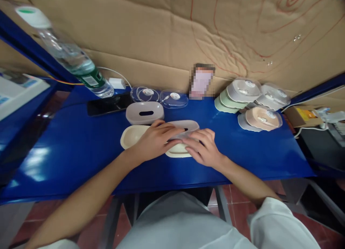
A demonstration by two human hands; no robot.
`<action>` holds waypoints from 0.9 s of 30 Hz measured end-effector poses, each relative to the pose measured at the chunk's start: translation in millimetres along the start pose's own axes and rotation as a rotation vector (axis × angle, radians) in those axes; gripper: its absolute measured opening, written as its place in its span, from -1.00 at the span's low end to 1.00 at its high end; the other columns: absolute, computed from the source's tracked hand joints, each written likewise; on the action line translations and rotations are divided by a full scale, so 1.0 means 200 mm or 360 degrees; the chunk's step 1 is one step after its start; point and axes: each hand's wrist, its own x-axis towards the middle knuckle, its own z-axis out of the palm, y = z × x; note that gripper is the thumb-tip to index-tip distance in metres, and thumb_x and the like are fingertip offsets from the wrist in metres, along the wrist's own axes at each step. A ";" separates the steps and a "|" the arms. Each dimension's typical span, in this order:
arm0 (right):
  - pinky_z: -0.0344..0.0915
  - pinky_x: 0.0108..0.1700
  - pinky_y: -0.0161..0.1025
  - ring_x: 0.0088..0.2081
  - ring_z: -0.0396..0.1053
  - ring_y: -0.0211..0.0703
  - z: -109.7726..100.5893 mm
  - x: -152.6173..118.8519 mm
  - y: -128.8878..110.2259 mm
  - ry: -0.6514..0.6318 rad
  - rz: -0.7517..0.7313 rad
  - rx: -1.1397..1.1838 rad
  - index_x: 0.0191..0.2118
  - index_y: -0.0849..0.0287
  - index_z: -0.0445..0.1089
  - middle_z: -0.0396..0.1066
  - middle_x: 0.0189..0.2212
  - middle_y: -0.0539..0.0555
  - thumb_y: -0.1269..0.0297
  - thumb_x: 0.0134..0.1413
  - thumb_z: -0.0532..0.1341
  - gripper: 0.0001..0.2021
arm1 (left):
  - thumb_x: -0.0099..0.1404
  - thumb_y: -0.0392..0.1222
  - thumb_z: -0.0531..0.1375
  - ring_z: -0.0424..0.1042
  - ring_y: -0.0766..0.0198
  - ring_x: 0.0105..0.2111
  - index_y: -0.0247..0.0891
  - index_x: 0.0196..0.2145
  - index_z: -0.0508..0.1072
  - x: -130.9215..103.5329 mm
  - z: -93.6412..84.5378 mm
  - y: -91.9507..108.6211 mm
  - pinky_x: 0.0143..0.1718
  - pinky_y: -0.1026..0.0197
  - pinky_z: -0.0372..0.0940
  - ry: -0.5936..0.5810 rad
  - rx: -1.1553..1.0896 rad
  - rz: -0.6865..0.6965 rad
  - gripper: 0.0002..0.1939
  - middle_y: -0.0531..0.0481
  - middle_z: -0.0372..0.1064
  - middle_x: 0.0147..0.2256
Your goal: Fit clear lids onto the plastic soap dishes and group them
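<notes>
At the middle of the table my left hand (155,139) and my right hand (203,146) meet around a pale grey oval tray (188,125) with a dark slot. Both hands have their fingers bent on its near side, and they hide much of it. Under the fingers lies a cream oval dish (179,152), partly covered. Another cream dish (132,135) rests beside my left wrist. Just behind that one is a light grey slotted tray (145,112).
Two clear lids (174,99) lie at the back. To the right stand stacked lidded boxes (239,94) and a peach-topped stack (262,118). A water bottle (83,67), a black phone (109,104) and a white charger (116,83) are at the left. A pixelated screen (201,81) leans on the cardboard.
</notes>
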 end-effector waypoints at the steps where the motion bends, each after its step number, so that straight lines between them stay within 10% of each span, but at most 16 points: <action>1: 0.29 0.19 0.04 0.09 0.50 0.02 -0.01 0.00 -0.02 -0.0019 -0.0058 0.0009 0.19 -0.15 0.55 0.62 -0.01 0.05 0.18 0.51 0.18 -0.71 | 0.60 -0.01 0.14 0.60 0.05 0.09 -0.02 0.21 0.52 0.01 -0.01 0.00 0.20 -0.07 0.32 0.0048 0.0012 -0.0011 -0.68 -0.06 0.65 0.06; 7: 0.39 -0.06 -0.05 -0.15 0.52 -0.06 0.00 0.02 -0.09 -0.0124 -0.0447 0.0046 -0.01 0.06 0.60 0.64 -0.18 0.05 0.13 0.48 0.27 -0.80 | 0.59 -0.30 0.06 0.54 0.03 0.19 -0.07 0.23 0.48 0.04 0.03 -0.01 0.29 -0.14 0.22 0.0065 0.0346 0.0062 -0.62 -0.09 0.60 0.15; 14: 0.48 0.10 0.05 0.09 0.51 0.08 0.02 0.02 -0.07 -0.0392 -0.0248 -0.0035 0.36 0.16 0.37 0.55 0.15 0.21 0.25 0.52 0.18 -0.60 | 0.61 -0.25 0.06 0.49 -0.01 0.18 -0.21 0.35 0.36 0.06 0.06 0.02 0.20 -0.11 0.22 -0.0117 0.0744 -0.0132 -0.58 -0.21 0.54 0.18; 21: 0.50 0.06 0.02 0.06 0.53 0.07 0.04 0.01 -0.08 -0.0364 -0.0141 -0.0032 0.23 0.13 0.47 0.57 0.06 0.24 0.47 0.49 0.09 -0.64 | 0.68 0.01 -0.04 0.48 0.04 0.10 -0.24 0.17 0.46 0.03 0.00 0.09 0.15 -0.04 0.23 -0.0213 0.0466 0.0117 -0.60 -0.18 0.53 0.08; 27: 0.48 0.17 0.04 0.19 0.49 0.09 0.02 0.04 -0.09 -0.0425 -0.0170 -0.0092 0.23 0.10 0.48 0.51 0.22 0.23 0.31 0.50 0.21 -0.70 | 0.57 -0.34 0.07 0.51 -0.02 0.07 -0.23 0.27 0.41 0.00 0.00 0.06 0.13 -0.06 0.31 -0.0196 0.0572 0.0050 -0.61 -0.20 0.51 0.08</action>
